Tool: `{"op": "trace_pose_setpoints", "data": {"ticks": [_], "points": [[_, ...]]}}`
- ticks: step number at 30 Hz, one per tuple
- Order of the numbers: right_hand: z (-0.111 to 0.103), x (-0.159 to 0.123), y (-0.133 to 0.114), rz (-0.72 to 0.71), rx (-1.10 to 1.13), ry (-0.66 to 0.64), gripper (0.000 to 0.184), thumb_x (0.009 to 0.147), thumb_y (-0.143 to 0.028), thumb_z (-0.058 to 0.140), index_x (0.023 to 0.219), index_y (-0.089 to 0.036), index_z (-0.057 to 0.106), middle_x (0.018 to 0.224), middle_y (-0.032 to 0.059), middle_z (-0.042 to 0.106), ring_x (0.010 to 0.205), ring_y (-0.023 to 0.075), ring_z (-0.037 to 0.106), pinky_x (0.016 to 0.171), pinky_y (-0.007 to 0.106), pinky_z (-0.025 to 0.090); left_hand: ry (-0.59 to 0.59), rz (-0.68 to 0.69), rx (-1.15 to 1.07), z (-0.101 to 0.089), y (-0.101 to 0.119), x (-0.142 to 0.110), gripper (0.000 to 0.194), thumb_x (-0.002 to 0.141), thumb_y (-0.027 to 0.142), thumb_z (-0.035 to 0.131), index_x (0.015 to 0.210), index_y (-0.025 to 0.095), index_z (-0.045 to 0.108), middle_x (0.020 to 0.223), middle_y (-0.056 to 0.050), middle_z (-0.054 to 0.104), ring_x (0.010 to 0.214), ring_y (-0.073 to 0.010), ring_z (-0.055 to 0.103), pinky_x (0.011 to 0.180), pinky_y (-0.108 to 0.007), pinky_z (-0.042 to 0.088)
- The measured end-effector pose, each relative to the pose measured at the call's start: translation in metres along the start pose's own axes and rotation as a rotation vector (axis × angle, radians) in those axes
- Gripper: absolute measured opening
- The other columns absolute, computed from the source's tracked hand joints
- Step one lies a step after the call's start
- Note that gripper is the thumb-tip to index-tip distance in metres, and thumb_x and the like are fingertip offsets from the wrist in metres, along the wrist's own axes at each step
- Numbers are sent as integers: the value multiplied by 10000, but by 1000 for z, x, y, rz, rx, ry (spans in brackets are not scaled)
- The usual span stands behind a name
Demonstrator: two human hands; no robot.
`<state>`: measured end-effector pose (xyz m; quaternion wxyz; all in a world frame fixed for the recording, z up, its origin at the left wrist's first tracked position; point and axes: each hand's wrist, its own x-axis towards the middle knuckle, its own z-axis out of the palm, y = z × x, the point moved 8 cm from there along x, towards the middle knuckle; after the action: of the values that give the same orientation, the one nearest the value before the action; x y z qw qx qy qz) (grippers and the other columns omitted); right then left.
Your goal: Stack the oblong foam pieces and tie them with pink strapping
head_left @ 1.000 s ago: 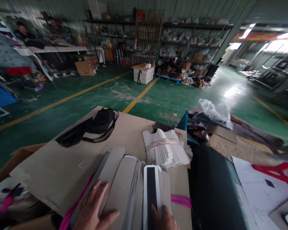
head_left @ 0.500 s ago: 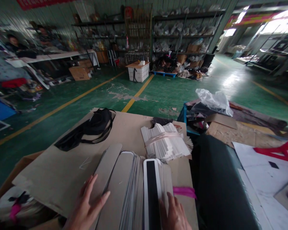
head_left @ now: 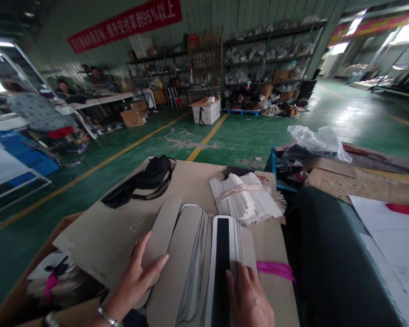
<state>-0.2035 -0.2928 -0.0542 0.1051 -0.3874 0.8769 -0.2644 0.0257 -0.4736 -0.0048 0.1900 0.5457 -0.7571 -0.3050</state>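
Note:
A thick stack of long grey cardboard pieces with rounded ends (head_left: pixel 187 254) lies on a cardboard sheet (head_left: pixel 112 231) in front of me. My left hand (head_left: pixel 136 279) rests flat on the leftmost pieces, fingers spread. My right hand (head_left: pixel 250 297) lies on the right side of the stack, fingers pressed down beside a white piece with a black strip (head_left: pixel 221 259). A pink band (head_left: pixel 274 269) sticks out from under the stack at the right. Behind the stack sits a bundle of white cards (head_left: pixel 247 200) tied with a band.
A black strapped pouch (head_left: pixel 146 179) lies at the sheet's far left. A dark green surface (head_left: pixel 327 254) is at my right, with cardboard and a plastic bag (head_left: pixel 318 138) beyond. Green floor with yellow lines, shelves and seated people (head_left: pixel 37 111) fill the background.
The view has tilted up and shifted left, showing a red banner. My left hand has slid a little right on the stack; my right hand stays on the stack's right side.

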Motion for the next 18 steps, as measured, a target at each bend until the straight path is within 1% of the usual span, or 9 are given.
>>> {"op": "trace_pose_setpoints", "data": {"ticks": [2,5,8,10,11,13,14,16,18], "points": [[-7,-5,4,2,25,69,434,886,-450,268,1107,-169,514,1057,128,568,962,265,539,782,369,460,-11,17,16,1,0,-1,805,654,633,488,1278,143,348,1331,-160,390,1263,-296,319,1041,-481,280],[-11,-17,30,89,57,128,415,861,-414,311,1098,-156,533,1086,136,566,1003,269,529,822,363,452,13,60,17,0,-2,-2,788,616,643,496,1224,149,421,1291,-162,437,1242,-318,352,1019,-495,306],[-11,-32,66,179,119,147,412,833,-376,310,1044,-132,566,1016,145,594,946,264,573,786,351,470,2,102,9,-2,0,-4,824,613,655,489,1236,122,409,1276,-176,453,1219,-312,387,1018,-481,309],[-15,-41,80,188,183,181,413,810,-393,328,1001,-130,582,972,145,610,883,258,601,745,345,483,-37,101,-3,-4,0,-5,854,619,664,479,1256,102,385,1289,-190,440,1219,-309,388,1018,-468,310],[-19,-44,83,184,228,193,416,796,-414,343,977,-132,590,961,146,617,854,254,610,722,339,489,-59,92,-15,-5,-1,-6,865,626,668,468,1269,98,369,1305,-194,425,1221,-309,385,1017,-465,310],[-33,-51,81,195,330,205,436,769,-464,369,936,-133,599,944,147,632,801,243,624,684,327,501,-108,73,-46,-8,-2,-8,869,647,675,441,1293,104,335,1337,-195,391,1230,-306,374,1021,-463,300],[-44,-55,75,203,382,208,452,757,-491,382,933,-135,598,935,143,640,779,235,629,673,319,506,-122,66,-60,-10,-2,-9,865,657,678,427,1300,108,325,1345,-193,381,1233,-303,371,1025,-464,290],[-74,-66,53,202,476,235,476,739,-534,412,949,-146,591,903,125,656,725,216,635,642,298,517,-126,67,-85,-17,-3,-12,856,668,683,409,1303,115,324,1352,-186,374,1241,-298,361,1032,-459,277],[-112,-83,22,135,543,283,470,721,-561,453,939,-169,596,872,104,665,701,203,635,622,274,525,-112,76,-110,-24,-7,-16,849,671,685,405,1297,115,334,1355,-184,368,1248,-294,350,1031,-446,284]]}}
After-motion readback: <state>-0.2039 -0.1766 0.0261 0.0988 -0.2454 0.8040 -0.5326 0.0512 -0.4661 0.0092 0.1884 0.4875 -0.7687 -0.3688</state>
